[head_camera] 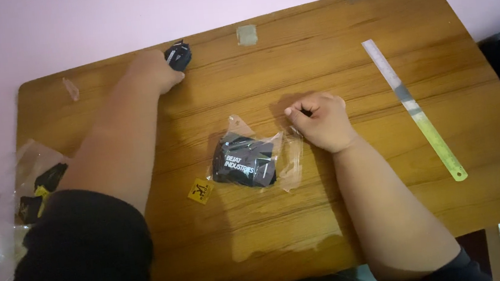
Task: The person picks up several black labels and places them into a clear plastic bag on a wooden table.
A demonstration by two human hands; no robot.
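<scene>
A small black object (179, 55) is gripped by the left hand (156, 70) at the far left part of the wooden counter (354, 210), close to its far edge; the fingers are curled around it, and only its dark top with a pale stripe can be seen. The right hand (321, 121) is rested near the middle of the counter with the fingers clenched into a loose fist, and whether anything is pinched inside cannot be told. Just left of that hand, touching or nearly touching its knuckles, a clear plastic bag (255, 158) is laid flat, and a folded black fabric piece (245, 164) with white print is seen inside it. A small yellow tag (200, 190) is placed just beside the bag's near left corner. A long metal ruler (413, 106) is laid diagonally well to the right of the right hand. At the far left edge, more clear plastic wrapping (3, 237) with dark and yellow pieces is partly hidden behind the left sleeve (78, 261).
</scene>
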